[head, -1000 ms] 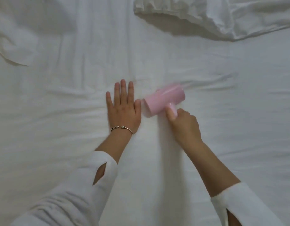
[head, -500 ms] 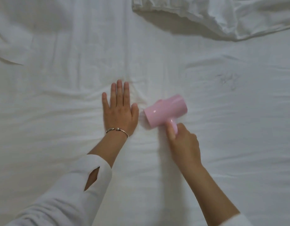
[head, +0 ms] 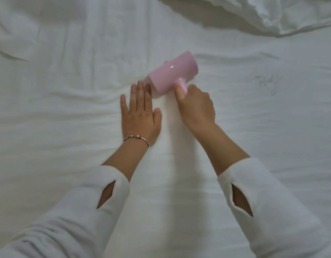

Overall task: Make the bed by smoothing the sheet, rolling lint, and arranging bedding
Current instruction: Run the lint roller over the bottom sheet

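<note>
A wrinkled white sheet [head: 67, 112] covers the whole bed. My left hand [head: 140, 114] lies flat on it with straight fingers, palm down, a thin bracelet at the wrist. My right hand [head: 195, 107] grips the short handle of a pink lint roller [head: 173, 74], whose drum rests on the sheet just beyond and to the right of my left fingertips. A small patch of dark hair or lint [head: 268, 81] marks the sheet to the right of the roller.
Bunched white bedding [head: 263, 13] lies across the top right. Another fold of white fabric [head: 10, 43] sits at the left edge. The sheet stretches wide on both sides of my arms.
The roller first came back toward me, then ran forward away from me along the sheet. My left hand stayed flat beside it.
</note>
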`<state>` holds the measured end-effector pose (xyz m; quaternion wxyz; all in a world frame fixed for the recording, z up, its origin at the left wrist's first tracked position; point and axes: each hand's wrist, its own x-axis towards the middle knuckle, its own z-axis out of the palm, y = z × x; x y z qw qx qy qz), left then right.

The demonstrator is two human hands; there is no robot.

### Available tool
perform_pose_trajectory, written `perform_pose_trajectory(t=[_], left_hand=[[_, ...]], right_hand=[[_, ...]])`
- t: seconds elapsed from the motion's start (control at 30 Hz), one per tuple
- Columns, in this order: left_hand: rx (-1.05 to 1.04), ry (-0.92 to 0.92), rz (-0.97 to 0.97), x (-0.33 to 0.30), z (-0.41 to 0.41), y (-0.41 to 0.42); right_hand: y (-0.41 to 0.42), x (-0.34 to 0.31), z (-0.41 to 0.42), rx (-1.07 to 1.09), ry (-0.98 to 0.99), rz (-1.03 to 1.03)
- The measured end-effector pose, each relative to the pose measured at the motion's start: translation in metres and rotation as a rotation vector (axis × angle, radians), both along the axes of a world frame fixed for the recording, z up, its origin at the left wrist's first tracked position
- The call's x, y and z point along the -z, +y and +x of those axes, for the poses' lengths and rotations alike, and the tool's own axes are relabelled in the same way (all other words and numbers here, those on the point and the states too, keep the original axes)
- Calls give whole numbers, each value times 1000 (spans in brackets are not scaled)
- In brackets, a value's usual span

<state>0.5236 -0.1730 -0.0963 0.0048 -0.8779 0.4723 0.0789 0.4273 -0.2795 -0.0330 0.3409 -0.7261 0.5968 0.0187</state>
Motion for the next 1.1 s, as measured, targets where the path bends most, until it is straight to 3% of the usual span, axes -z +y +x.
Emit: perform_pose_trajectory(t=[0.2,0.47,0.8,1.1], left_hand=[[-9,98,18,-11,-6,5],[39,303,-20,-34,-37,-9],[105,158,5,-15,-46,-26],[51,86,-82,-3,-47,-55]], right_hand=[[83,-12,-109,85,105,137],[98,-43,-138,208,-41,95],[97,-42,-160,396,-121,35],[21,1,-97,213,51,51]])
